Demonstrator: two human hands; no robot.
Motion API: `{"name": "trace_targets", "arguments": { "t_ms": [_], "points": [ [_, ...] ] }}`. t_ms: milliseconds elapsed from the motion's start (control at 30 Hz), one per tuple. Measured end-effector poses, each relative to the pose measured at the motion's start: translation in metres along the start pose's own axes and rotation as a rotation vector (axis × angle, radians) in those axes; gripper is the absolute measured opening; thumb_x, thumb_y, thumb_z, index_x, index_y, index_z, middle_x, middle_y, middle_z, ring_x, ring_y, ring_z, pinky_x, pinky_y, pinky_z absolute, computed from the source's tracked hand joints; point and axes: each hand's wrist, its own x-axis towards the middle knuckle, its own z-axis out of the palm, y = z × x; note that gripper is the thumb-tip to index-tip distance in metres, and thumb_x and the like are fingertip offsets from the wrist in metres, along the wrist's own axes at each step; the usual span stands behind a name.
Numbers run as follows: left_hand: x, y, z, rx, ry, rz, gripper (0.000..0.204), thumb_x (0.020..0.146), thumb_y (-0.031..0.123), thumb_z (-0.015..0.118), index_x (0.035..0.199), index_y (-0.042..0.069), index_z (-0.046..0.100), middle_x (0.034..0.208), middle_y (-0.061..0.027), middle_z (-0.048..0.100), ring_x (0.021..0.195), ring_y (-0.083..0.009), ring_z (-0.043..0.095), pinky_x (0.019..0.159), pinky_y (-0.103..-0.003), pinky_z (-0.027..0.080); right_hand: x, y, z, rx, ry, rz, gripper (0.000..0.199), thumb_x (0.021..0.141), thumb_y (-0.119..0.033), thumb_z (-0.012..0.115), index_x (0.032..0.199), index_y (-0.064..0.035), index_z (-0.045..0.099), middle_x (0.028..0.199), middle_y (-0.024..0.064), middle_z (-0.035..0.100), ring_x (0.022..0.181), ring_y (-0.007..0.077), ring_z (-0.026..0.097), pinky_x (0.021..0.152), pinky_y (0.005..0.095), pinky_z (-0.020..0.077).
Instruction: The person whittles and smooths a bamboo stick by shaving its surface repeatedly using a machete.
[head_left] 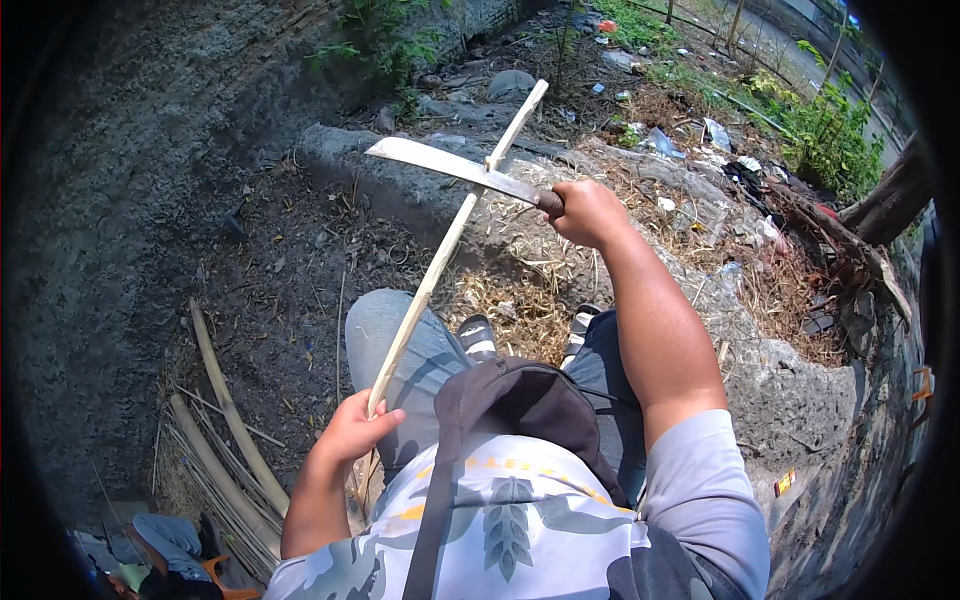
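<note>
My left hand is closed round the lower end of a long pale wooden strip, possibly split bamboo. The strip slants up and away to the right, past my left knee. In my right hand is the dark handle of a machete, its broad blade pointing left. The blade crosses the strip in its upper part, and a small raised sliver shows where they meet. Whether the edge is cutting into the wood cannot be seen. Pale shavings lie on the ground between my feet.
Long bamboo pieces and thin strips lie at my left. Behind them at the lower left is another person. A rough wall rises on the left. Rock, dry litter and a tree trunk are to the right.
</note>
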Motion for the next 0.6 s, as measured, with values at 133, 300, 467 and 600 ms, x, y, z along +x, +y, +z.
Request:
{"name": "trace_targets", "arguments": {
  "t_ms": [133, 300, 467, 600],
  "points": [
    [-0.004, -0.014, -0.003, -0.071, -0.022, 0.019, 0.032, 0.090, 0.018, 0.081, 0.087, 0.016, 0.049, 0.077, 0.0102, 0.048, 0.065, -0.0006, 0.041, 0.055, -0.021, 0.034, -0.008, -0.018, -0.003, 0.023, -0.057, -0.094, 0.021, 0.082, -0.027, 0.072, 0.099, -0.0140, 0.075, 0.096, 0.0156, 0.074, 0.095, 0.0355, 0.072, 0.085, 0.0475, 0.0567],
    [0.002, 0.002, 0.001, -0.104, -0.023, -0.017, 0.032, 0.090, 0.017, 0.081, 0.088, 0.016, 0.049, 0.078, 0.0100, 0.048, 0.066, -0.0007, 0.041, 0.055, -0.021, 0.034, -0.014, -0.039, 0.008, -0.017, -0.068, -0.418, 0.019, 0.079, -0.027, 0.075, 0.091, -0.0143, 0.070, 0.086, 0.0136, 0.073, 0.084, 0.0375, 0.071, 0.075, 0.0494, 0.0560],
    [0.007, -0.010, -0.002, -0.128, 0.013, 0.082, 0.033, 0.089, 0.016, 0.082, 0.087, 0.015, 0.049, 0.075, 0.0102, 0.047, 0.064, -0.0006, 0.041, 0.054, -0.021, 0.034, -0.020, -0.053, 0.002, -0.093, -0.051, -0.533, 0.019, 0.073, -0.024, 0.076, 0.085, -0.0146, 0.066, 0.082, 0.0120, 0.072, 0.083, 0.0362, 0.071, 0.073, 0.0498, 0.0560],
    [0.003, -0.020, -0.010, 0.054, 0.135, 0.112, 0.034, 0.087, 0.015, 0.083, 0.085, 0.013, 0.049, 0.071, 0.0106, 0.045, 0.061, -0.0003, 0.039, 0.052, -0.021, 0.032, -0.011, -0.027, -0.009, -0.096, -0.074, -0.303, 0.018, 0.078, -0.022, 0.074, 0.095, -0.0157, 0.072, 0.092, 0.0123, 0.074, 0.092, 0.0347, 0.072, 0.080, 0.0477, 0.0577]
  ]
}}
